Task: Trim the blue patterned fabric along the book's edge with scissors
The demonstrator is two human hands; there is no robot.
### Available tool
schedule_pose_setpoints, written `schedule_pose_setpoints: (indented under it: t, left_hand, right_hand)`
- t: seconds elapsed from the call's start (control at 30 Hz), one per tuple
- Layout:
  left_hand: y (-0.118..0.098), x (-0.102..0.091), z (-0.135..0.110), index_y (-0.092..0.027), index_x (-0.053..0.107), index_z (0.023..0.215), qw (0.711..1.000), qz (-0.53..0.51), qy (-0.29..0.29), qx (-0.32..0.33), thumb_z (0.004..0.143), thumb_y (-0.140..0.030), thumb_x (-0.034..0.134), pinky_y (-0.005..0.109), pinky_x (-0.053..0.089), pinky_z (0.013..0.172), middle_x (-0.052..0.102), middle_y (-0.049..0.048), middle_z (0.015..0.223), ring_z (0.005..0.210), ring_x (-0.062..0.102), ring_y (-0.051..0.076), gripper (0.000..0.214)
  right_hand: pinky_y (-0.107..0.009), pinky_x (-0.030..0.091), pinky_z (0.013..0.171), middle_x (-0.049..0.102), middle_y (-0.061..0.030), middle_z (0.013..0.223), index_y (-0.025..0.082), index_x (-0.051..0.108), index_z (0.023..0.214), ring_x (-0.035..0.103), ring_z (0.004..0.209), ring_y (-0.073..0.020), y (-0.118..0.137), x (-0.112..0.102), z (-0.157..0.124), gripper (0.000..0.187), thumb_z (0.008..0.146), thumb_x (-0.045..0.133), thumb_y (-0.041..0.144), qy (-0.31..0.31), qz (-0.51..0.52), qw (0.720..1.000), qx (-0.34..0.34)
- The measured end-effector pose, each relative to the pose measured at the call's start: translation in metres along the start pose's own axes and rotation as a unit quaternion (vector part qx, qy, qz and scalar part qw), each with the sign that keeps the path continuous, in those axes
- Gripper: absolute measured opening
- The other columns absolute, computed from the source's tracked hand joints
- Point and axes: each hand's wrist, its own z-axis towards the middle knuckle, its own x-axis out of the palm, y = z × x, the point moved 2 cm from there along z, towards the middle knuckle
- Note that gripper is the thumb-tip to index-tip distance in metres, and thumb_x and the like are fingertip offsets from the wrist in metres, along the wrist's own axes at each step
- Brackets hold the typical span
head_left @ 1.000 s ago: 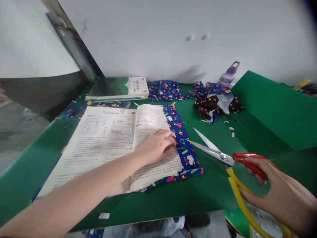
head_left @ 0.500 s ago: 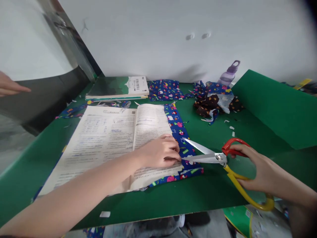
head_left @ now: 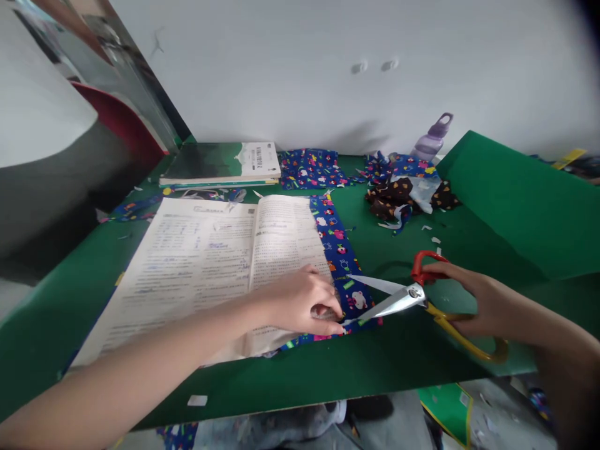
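Note:
An open printed book [head_left: 206,262] lies on the green table, with a strip of blue patterned fabric [head_left: 335,234] showing along its right side and lower right edge. My left hand [head_left: 307,303] rests on the right page, its fingers curled and thumb and fingertips pinched at the fabric near the lower right corner. In my right hand [head_left: 473,300] are large scissors [head_left: 394,303] with one red and one yellow handle loop. Their blades are spread apart over the fabric strip, the lower tip close to my left fingertips.
Stacked books [head_left: 220,165] and a folded patterned cloth [head_left: 312,169] lie at the back. A heap of fabric scraps [head_left: 407,194] and a purple bottle [head_left: 432,137] are back right, beside a green panel [head_left: 525,206]. A paper scrap [head_left: 197,400] lies near the front edge.
The scissors have turned, the lower blade now angling down to the fabric's bottom corner. My left hand has shifted slightly toward that corner. Another person's hand at the far left has left view.

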Motion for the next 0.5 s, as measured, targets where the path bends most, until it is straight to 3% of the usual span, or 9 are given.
schedule_pose_setpoints:
  t: [0.03, 0.1, 0.33, 0.5]
  left_hand:
    - [-0.003, 0.001, -0.001, -0.025, 0.066, 0.089, 1.000, -0.002, -0.001, -0.012, 0.083, -0.047, 0.057, 0.033, 0.036, 0.084, 0.064, -0.0037, 0.069, 0.070, 0.057, 0.014, 0.024]
    - [-0.008, 0.002, -0.002, -0.025, 0.066, 0.087, 0.999, -0.007, -0.009, -0.035, 0.082, -0.047, 0.058, 0.033, 0.035, 0.082, 0.063, -0.0043, 0.069, 0.069, 0.057, 0.013, 0.024]
    - [-0.024, 0.013, -0.006, -0.020, 0.062, 0.079, 0.986, -0.040, -0.048, -0.157, 0.075, -0.040, 0.068, 0.032, 0.031, 0.077, 0.057, -0.0052, 0.064, 0.065, 0.053, 0.012, 0.021]
    - [-0.026, 0.024, -0.008, -0.018, 0.058, 0.070, 0.980, -0.046, -0.095, -0.170, 0.076, -0.035, 0.068, 0.030, 0.028, 0.076, 0.053, -0.0068, 0.060, 0.063, 0.049, 0.010, 0.020]
  right_hand:
    - [-0.038, 0.045, 0.084, 0.060, -0.0115, 0.118, 0.026, 0.058, 0.116, 0.059, 0.099, -0.0308, 0.001, 0.002, 0.000, 0.065, 0.052, 0.064, 0.014, 0.057, -0.019, 0.998, -0.011]
    - [-0.037, 0.042, 0.090, 0.057, -0.0123, 0.122, 0.024, 0.053, 0.122, 0.057, 0.105, -0.0300, -0.002, 0.001, 0.001, 0.065, 0.058, 0.061, 0.016, 0.086, -0.043, 0.995, -0.024]
    - [-0.038, 0.044, 0.093, 0.055, -0.0083, 0.124, 0.028, 0.044, 0.125, 0.055, 0.108, -0.0281, -0.043, 0.003, 0.015, 0.066, 0.063, 0.066, 0.028, 0.115, -0.060, 0.986, -0.104]
    - [-0.038, 0.043, 0.094, 0.052, -0.0079, 0.125, 0.028, 0.041, 0.127, 0.052, 0.110, -0.0260, -0.047, 0.004, 0.023, 0.064, 0.069, 0.066, 0.033, 0.108, 0.038, 0.989, -0.089]
